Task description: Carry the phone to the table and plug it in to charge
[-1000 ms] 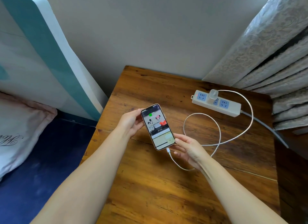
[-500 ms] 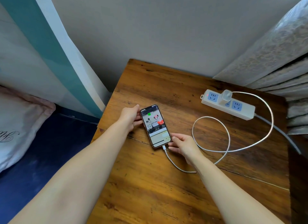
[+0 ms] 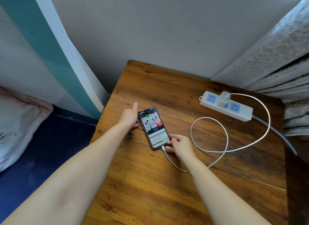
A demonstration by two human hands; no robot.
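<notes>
The smartphone (image 3: 154,127) lies screen-up on the wooden counter (image 3: 150,183), its charging cable (image 3: 173,162) plugged in. Left hand (image 3: 129,116) fingers grip its upper edge; right hand (image 3: 179,146) fingers pinch its lower corner.

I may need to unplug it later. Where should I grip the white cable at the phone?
Pinch the short stiff plug at the phone's near end, from the right hand's side, and pull toward you along the phone's length.

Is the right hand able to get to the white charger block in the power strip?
Probably yes. The right hand is by the phone, with only bare table and looped cable before the charger block.
</notes>
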